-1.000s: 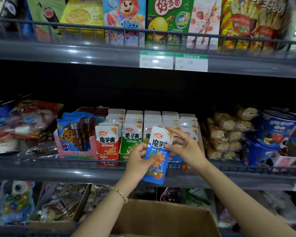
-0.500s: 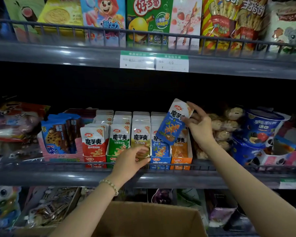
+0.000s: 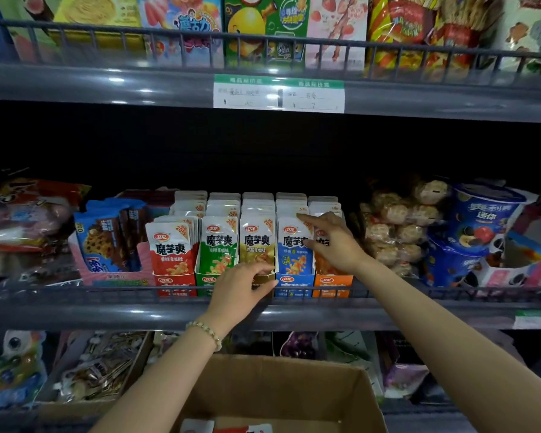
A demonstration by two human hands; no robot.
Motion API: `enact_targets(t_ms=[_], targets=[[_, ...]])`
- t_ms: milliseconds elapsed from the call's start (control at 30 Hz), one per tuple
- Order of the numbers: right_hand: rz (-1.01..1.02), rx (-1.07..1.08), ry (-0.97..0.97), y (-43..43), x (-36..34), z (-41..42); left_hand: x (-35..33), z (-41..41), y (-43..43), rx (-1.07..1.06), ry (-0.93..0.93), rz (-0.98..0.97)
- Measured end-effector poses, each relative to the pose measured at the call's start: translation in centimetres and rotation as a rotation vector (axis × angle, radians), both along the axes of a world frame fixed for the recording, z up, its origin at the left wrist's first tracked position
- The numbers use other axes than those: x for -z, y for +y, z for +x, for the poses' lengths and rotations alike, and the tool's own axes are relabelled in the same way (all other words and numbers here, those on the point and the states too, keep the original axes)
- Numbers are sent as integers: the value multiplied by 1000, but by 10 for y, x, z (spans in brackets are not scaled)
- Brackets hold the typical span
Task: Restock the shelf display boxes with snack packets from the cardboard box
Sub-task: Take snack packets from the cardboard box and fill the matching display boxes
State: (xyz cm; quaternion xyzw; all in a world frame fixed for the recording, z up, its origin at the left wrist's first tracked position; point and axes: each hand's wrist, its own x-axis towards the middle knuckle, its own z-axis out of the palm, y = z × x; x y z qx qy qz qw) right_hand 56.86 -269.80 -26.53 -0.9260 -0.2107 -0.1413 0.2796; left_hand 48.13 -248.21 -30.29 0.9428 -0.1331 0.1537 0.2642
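Two white price labels (image 3: 278,95) hang on the upper shelf (image 3: 107,85). Below, at left, stand blue cookie packs (image 3: 107,239); at right, round pale snacks (image 3: 400,220) (dimly lit) and blue cups (image 3: 481,214).

Grey metal shelf (image 3: 75,310) across mid-frame carries five coloured cardboard display boxes (image 3: 294,284) centre, pink biscuit box (image 3: 116,279) left, blue snack cups (image 3: 481,214) right.
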Motion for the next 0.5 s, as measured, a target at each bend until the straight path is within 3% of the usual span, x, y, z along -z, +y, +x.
enact_targets(t_ms=[133, 333, 500], targets=[[-39, 3, 8, -2, 0, -16, 0, -10, 1, 29, 30, 79], [6, -159, 62, 2, 20, -102, 25, -64, 23, 45, -59, 104], [17, -214, 265, 7, 79, -176, 87, -119, 59, 11, 85, 171]])
